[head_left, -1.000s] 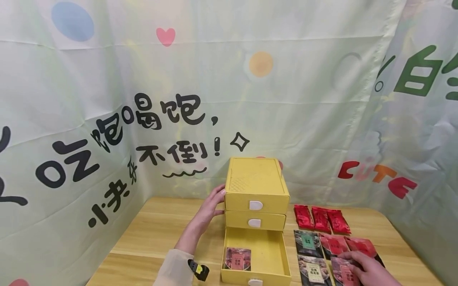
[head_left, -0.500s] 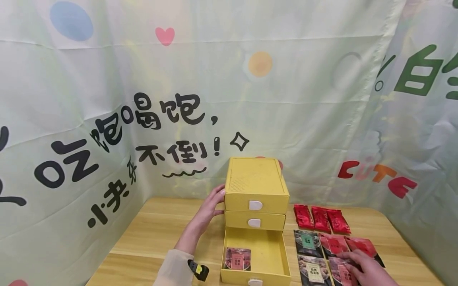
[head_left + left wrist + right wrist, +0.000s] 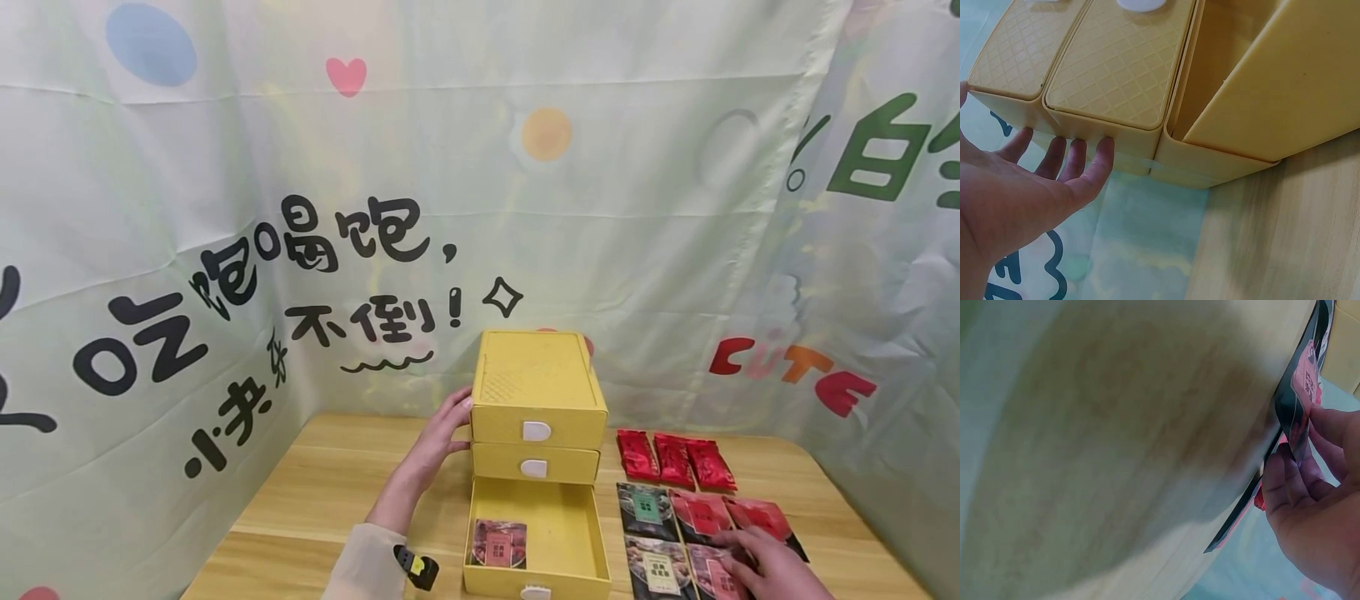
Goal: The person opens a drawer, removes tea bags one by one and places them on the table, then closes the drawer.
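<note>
A yellow drawer unit (image 3: pixel 540 367) stands on the table with its lowest drawer (image 3: pixel 566 529) pulled out. One pink-labelled tea sachet (image 3: pixel 498 544) lies in that drawer's front left corner. My left hand (image 3: pixel 438 442) is at the unit's left side; in the left wrist view, its extended fingertips touch the yellow side wall (image 3: pixel 1132 140). At the right, my right hand (image 3: pixel 765 562) pinches the edge of another pink-labelled tea sachet (image 3: pixel 711 571) between thumb and fingers. The right wrist view shows this sachet (image 3: pixel 1304 378) tilted at the tabletop, its near corner in the fingers.
Beside the held sachet lies a cream-labelled one (image 3: pixel 658 568). Behind are a green-labelled sachet (image 3: pixel 645 508) and two red ones (image 3: pixel 701 514). Several shiny red packets (image 3: pixel 675 458) lie in a row further back. A printed curtain (image 3: pixel 637 250) hangs behind the table.
The sachet in my right hand has shifted slightly left, closer to the cream-labelled one, and the hand moved a little with it. My left hand stays at the drawer unit.
</note>
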Action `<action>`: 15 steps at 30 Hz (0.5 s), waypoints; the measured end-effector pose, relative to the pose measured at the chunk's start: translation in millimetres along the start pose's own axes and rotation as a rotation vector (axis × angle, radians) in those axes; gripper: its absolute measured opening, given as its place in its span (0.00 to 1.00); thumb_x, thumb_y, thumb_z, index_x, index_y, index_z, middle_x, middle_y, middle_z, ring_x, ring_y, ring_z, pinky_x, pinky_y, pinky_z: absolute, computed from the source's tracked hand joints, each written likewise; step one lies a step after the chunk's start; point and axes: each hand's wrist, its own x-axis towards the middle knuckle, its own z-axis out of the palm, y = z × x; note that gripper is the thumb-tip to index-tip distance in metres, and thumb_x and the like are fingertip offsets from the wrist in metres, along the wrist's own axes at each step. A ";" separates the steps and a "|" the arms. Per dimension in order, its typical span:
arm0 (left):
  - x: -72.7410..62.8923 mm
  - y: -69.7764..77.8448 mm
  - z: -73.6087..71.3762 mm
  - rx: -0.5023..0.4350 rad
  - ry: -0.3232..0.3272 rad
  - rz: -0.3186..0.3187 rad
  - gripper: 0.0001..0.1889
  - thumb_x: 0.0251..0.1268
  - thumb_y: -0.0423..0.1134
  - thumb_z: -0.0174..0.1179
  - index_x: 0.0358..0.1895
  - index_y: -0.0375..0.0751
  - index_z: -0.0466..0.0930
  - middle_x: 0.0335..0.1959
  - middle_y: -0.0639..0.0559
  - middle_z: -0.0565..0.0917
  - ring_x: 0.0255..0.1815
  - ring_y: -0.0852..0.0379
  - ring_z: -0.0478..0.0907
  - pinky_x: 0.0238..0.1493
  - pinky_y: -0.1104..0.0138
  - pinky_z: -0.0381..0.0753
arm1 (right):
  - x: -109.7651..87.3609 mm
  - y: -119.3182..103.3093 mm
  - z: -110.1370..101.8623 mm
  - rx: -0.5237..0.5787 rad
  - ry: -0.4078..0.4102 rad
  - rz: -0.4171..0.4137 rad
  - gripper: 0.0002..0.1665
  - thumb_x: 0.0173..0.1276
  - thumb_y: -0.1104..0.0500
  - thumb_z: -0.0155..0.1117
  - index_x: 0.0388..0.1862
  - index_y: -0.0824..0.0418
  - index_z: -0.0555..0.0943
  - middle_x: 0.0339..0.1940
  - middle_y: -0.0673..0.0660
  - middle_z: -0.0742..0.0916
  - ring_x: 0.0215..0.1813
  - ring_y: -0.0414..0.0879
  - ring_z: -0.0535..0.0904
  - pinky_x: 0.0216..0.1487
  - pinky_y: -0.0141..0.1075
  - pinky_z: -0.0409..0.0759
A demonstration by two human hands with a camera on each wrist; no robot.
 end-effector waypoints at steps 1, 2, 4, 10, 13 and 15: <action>0.1 -0.3 -0.1 0.000 0.000 -0.001 0.34 0.81 0.55 0.48 0.81 0.42 0.59 0.69 0.36 0.72 0.68 0.38 0.68 0.58 0.51 0.79 | 0.1 0.4 0.1 -0.001 0.000 0.003 0.28 0.66 0.50 0.75 0.58 0.67 0.84 0.44 0.53 0.84 0.44 0.50 0.78 0.49 0.55 0.82; 0.3 -0.1 -0.1 -0.003 0.001 -0.004 0.34 0.81 0.55 0.48 0.81 0.43 0.59 0.69 0.36 0.72 0.68 0.39 0.67 0.58 0.51 0.79 | 0.0 0.7 0.3 0.001 0.000 0.007 0.28 0.66 0.49 0.75 0.58 0.67 0.83 0.45 0.53 0.84 0.44 0.51 0.78 0.49 0.56 0.81; 0.4 -0.3 -0.2 0.000 0.002 0.000 0.34 0.81 0.55 0.48 0.81 0.42 0.59 0.70 0.36 0.72 0.68 0.38 0.67 0.58 0.50 0.79 | -0.7 0.9 0.4 -0.002 0.002 0.008 0.29 0.66 0.49 0.75 0.58 0.67 0.83 0.44 0.53 0.84 0.44 0.50 0.78 0.49 0.56 0.81; 0.5 0.0 -0.6 0.011 0.004 -0.002 0.34 0.81 0.56 0.48 0.81 0.44 0.60 0.71 0.38 0.72 0.67 0.42 0.69 0.60 0.49 0.78 | -4.3 -1.7 1.1 -0.003 0.011 0.010 0.30 0.66 0.48 0.75 0.57 0.68 0.83 0.41 0.54 0.81 0.41 0.49 0.76 0.46 0.48 0.81; 0.4 -0.6 -1.0 0.013 0.005 -0.001 0.33 0.81 0.56 0.49 0.81 0.43 0.60 0.71 0.38 0.72 0.67 0.42 0.69 0.60 0.49 0.78 | -4.8 -2.1 2.8 -0.004 0.015 0.015 0.31 0.66 0.46 0.75 0.57 0.68 0.83 0.39 0.54 0.80 0.40 0.49 0.75 0.44 0.44 0.79; 0.4 -0.4 -0.9 0.011 0.008 -0.005 0.33 0.81 0.55 0.49 0.81 0.43 0.61 0.71 0.37 0.72 0.67 0.41 0.69 0.60 0.49 0.78 | -3.9 -0.4 4.5 -0.007 0.017 0.018 0.31 0.66 0.46 0.75 0.57 0.68 0.83 0.39 0.54 0.80 0.39 0.49 0.75 0.43 0.43 0.78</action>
